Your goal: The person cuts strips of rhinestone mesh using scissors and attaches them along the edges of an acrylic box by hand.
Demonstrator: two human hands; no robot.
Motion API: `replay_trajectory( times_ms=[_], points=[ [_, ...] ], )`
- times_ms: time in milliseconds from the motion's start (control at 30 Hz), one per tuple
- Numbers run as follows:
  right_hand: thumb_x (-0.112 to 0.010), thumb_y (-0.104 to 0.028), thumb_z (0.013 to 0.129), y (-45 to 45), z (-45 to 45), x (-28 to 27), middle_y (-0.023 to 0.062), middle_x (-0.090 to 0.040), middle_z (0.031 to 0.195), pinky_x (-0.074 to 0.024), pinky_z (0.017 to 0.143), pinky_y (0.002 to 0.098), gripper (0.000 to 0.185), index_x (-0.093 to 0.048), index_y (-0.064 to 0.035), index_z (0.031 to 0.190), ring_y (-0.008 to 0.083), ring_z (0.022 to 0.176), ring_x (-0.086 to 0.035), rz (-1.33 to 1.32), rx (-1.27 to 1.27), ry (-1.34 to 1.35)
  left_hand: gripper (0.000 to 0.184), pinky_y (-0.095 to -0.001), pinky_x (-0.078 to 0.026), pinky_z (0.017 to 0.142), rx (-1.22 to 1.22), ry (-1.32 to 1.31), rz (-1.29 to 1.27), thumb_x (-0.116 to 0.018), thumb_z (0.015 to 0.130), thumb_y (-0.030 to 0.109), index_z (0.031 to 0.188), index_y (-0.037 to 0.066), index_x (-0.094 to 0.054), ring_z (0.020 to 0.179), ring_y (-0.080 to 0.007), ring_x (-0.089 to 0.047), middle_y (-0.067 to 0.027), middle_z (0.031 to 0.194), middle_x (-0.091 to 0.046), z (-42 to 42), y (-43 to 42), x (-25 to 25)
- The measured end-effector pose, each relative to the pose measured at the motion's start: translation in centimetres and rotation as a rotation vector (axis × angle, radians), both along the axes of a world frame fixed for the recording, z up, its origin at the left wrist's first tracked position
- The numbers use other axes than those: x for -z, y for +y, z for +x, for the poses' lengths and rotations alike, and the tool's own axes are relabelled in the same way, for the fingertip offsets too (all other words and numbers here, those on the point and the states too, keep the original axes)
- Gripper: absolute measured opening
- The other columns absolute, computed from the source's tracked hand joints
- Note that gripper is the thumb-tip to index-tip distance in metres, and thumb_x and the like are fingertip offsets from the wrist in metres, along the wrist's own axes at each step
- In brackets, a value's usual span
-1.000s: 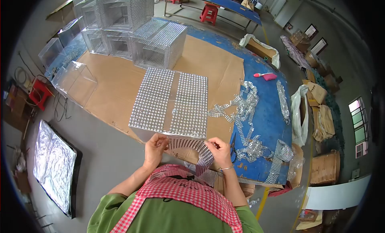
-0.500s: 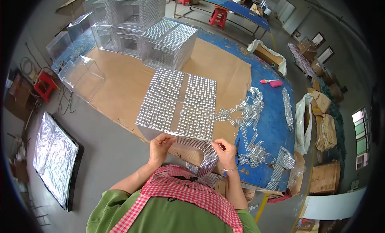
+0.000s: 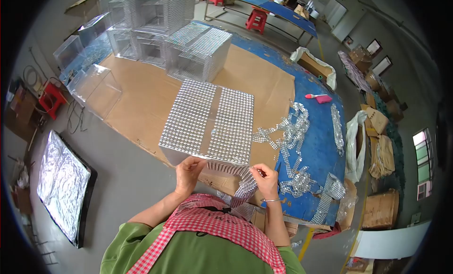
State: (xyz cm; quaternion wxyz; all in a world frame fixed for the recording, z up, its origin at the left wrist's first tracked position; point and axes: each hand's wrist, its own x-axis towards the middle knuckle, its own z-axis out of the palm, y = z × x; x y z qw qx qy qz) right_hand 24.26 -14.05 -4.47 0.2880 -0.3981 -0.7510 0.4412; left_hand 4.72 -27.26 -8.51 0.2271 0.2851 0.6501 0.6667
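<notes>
In front of me stands a box [image 3: 207,123] with rows of silvery rhinestones on top, split by a plain band. A rhinestone mesh strip [image 3: 243,186] runs along the upper part of its near side and hangs down at the right. My left hand [image 3: 188,174] is closed in a pinch at the near top edge, where the strip starts. Near the box's right front corner, my right hand [image 3: 266,180] pinches the strip, fingers closed on it. The strip's lower end drops towards the apron and is partly hidden.
A cardboard sheet [image 3: 264,68] covers much of the blue table [image 3: 316,146]. Loose rhinestone strips [image 3: 295,132] and a pink brush [image 3: 322,98] lie at the right. Behind are stacked clear boxes [image 3: 151,47] and another rhinestone-topped box [image 3: 200,52]. A foil-covered panel [image 3: 63,186] is at the left.
Both hands stay almost in place. The strip between them has shifted slightly near the right hand, and the hanging part has changed its curve a little.
</notes>
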Motion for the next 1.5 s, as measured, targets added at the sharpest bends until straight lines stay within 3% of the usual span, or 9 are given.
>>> replay_trajectory(
  times_ms=[200, 333, 567, 867, 967, 1067, 1167, 1267, 1500],
  points=[
    [-0.065, -0.009, 0.077, -0.8, 0.1, -1.7, 0.0028, -0.059, 0.064, -0.0401, 0.051, 0.022, 0.011, -0.061, 0.0015, 0.078, 0.0058, 0.056, -0.05, -0.019, -0.07, -0.042, 0.005, -0.0195, -0.045, 0.058, -0.011, -0.049, -0.122, -0.063, 0.079, 0.003, 0.079, -0.001, -0.06, 0.065, -0.0034, -0.053, 0.0008, 0.071, -0.06, 0.5, -0.5, -1.0],
    [-0.064, -0.006, 0.077, -0.9, 0.4, -1.2, 0.0033, -0.061, 0.08, -0.036, 0.049, 0.0205, 0.008, -0.059, 0.0012, 0.076, 0.0041, 0.054, -0.044, 0.104, -0.269, -0.047, 0.008, -0.0194, -0.045, 0.058, -0.013, 0.2, -0.075, -0.063, 0.081, 0.007, 0.081, -0.001, -0.06, 0.066, -0.0031, -0.053, 0.0011, 0.074, -0.06, 0.5, -1.0, -0.3],
    [-0.059, 0.003, 0.078, -1.3, 1.2, 0.1, 0.0044, -0.06, 0.094, -0.0342, 0.051, 0.0162, 0.006, -0.057, -0.0005, 0.082, -0.0001, 0.059, -0.043, -0.544, -0.567, 0.278, 0.014, -0.02, -0.045, 0.058, 0.204, -0.117, -0.063, -0.062, 0.082, 0.012, 0.081, -0.001, -0.063, 0.064, -0.0058, -0.055, -0.0044, 0.069, -0.061, -2.1, -1.3, 0.5],
    [-0.058, 0.002, 0.081, -1.1, 1.5, -0.1, -0.0012, -0.059, 0.084, -0.0401, 0.06, 0.0152, 0.006, -0.056, -0.0015, 0.087, 0.0005, 0.071, -0.051, -0.697, -0.525, 0.291, 0.019, -0.0215, -0.044, 0.048, 0.653, -0.063, -0.333, -0.062, 0.082, 0.019, 0.083, 0.001, -0.067, 0.053, -0.0087, -0.056, -0.0034, 0.06, -0.06, -6.9, -1.4, -3.5],
    [-0.058, 0.001, 0.082, -1.3, 1.2, -0.1, -0.0031, -0.058, 0.08, -0.0392, 0.06, 0.0153, 0.006, -0.056, -0.0022, 0.086, 0.0001, 0.07, -0.05, -0.709, -0.528, 0.285, 0.015, -0.0214, -0.047, 0.051, 1.085, -0.328, -0.518, -0.061, 0.082, 0.013, 0.091, 0.002, -0.066, 0.057, -0.0099, -0.059, -0.0035, 0.064, -0.062, -7.4, -2.0, -5.8],
    [-0.058, 0.001, 0.082, -1.4, 1.2, 0.2, -0.0028, -0.057, 0.08, -0.0379, 0.059, 0.0156, 0.005, -0.056, -0.002, 0.086, 0.0006, 0.068, -0.049, -0.749, -0.579, 0.261, 0.022, -0.0263, -0.051, 0.065, 0.929, -0.35, -0.287, -0.062, 0.08, 0.007, 0.102, 0.003, -0.062, 0.079, -0.0159, -0.062, -0.0068, 0.084, -0.064, -4.9, -2.1, -4.0],
    [-0.056, 0.005, 0.081, -2.1, 0.6, -1.6, 0.006, -0.06, 0.096, -0.0393, 0.058, 0.0165, 0.007, -0.056, -0.0008, 0.085, 0.0034, 0.071, -0.05, -0.792, -0.732, 0.263, 0.034, -0.0319, -0.047, 0.082, 0.789, 0.148, 0.051, -0.063, 0.078, 0.003, 0.111, 0.004, -0.058, 0.099, -0.0201, -0.055, -0.0083, 0.104, -0.06, -1.0, -1.3, -6.0],
    [-0.055, 0.006, 0.081, -2.7, 0.2, -2.2, 0.0072, -0.059, 0.098, -0.0399, 0.058, 0.0173, 0.008, -0.057, -0.0003, 0.086, 0.0043, 0.071, -0.05, -0.782, -0.802, 0.239, 0.036, -0.0342, -0.041, 0.088, 1.075, -0.18, -0.068, -0.069, 0.075, 0.009, 0.109, 0.005, -0.058, 0.105, -0.0214, -0.05, -0.0081, 0.109, -0.057, 0.1, -1.1, -5.4],
    [-0.056, 0.003, 0.082, -2.9, 1.1, -2.9, 0.0031, -0.062, 0.09, -0.04, 0.061, 0.0165, 0.007, -0.056, -0.0015, 0.086, 0.0013, 0.069, -0.049, -0.717, -0.646, 0.308, 0.033, -0.0312, -0.042, 0.079, 1.057, 0.037, -0.299, -0.07, 0.075, 0.023, 0.098, 0.001, -0.059, 0.09, -0.0171, -0.054, -0.0088, 0.095, -0.06, -1.7, -1.7, -2.6]
  ],
)
